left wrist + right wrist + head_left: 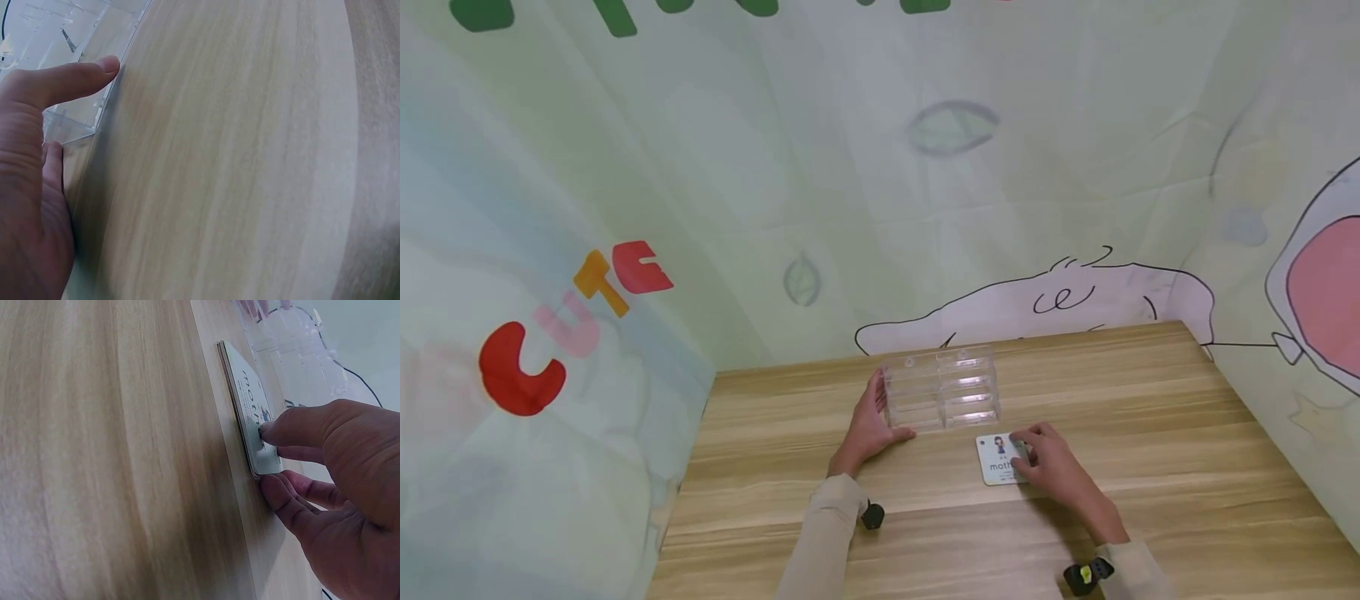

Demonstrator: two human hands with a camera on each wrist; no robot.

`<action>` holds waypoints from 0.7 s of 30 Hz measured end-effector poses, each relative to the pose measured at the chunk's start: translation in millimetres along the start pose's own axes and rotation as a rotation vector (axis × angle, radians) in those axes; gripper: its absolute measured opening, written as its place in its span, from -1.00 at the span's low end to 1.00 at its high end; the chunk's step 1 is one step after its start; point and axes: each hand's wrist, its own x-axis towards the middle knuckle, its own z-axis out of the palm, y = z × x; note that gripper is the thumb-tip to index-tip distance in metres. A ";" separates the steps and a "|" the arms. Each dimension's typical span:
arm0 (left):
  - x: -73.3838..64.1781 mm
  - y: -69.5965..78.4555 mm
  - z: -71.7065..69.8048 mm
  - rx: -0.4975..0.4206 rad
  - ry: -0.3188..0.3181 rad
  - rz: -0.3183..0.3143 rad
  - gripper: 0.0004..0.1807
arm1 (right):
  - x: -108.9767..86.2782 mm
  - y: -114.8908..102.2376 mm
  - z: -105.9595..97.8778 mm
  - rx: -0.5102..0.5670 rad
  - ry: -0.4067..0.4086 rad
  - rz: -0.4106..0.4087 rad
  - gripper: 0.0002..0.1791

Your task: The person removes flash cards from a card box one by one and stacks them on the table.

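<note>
A clear plastic rack [942,392] with two columns of slots stands on the table. My left hand [867,425] holds its left side, fingers along the side and thumb at the front edge. In the left wrist view the thumb [69,81] lies against the rack's rim [78,130]. A small stack of flash cards [997,471] lies in front of the rack; the top one shows a figure and a partly covered word starting "moth". My right hand [1056,467] pinches the stack's right side. In the right wrist view, one fingertip presses the top card [247,400] while other fingers touch the edge.
The wood-grain table [1150,400] meets a printed cloth backdrop [850,167] at its back edge. More cloth with coloured letters [523,371] hangs on the left. Dark wrist devices sit on both wrists, the right one [1082,577] near the front.
</note>
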 end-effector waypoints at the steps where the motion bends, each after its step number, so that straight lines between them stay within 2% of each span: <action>1: 0.5 -0.3 -0.2 0.002 -0.002 0.001 0.45 | 0.3 0.0 0.0 0.002 0.001 0.005 -0.59; 7: 1.5 -2.0 -2.4 0.022 -0.019 0.006 0.46 | -0.4 0.5 0.7 0.022 0.004 0.021 -0.59; 12: 0.9 -3.9 -4.2 0.045 -0.029 -0.002 0.46 | -3.1 2.0 0.9 0.042 0.032 -0.020 -0.51; 15: -0.5 -4.8 -4.2 0.024 -0.014 0.007 0.42 | -4.1 3.1 0.1 0.040 0.044 -0.045 -0.44; 19: -5.1 -4.8 -3.4 -0.064 0.018 0.052 0.27 | -5.0 5.3 -1.6 0.012 0.041 -0.051 -0.38; 21: -9.8 -3.8 -4.6 -0.086 0.036 0.050 0.21 | -5.7 5.7 -2.9 0.001 0.033 -0.060 -0.34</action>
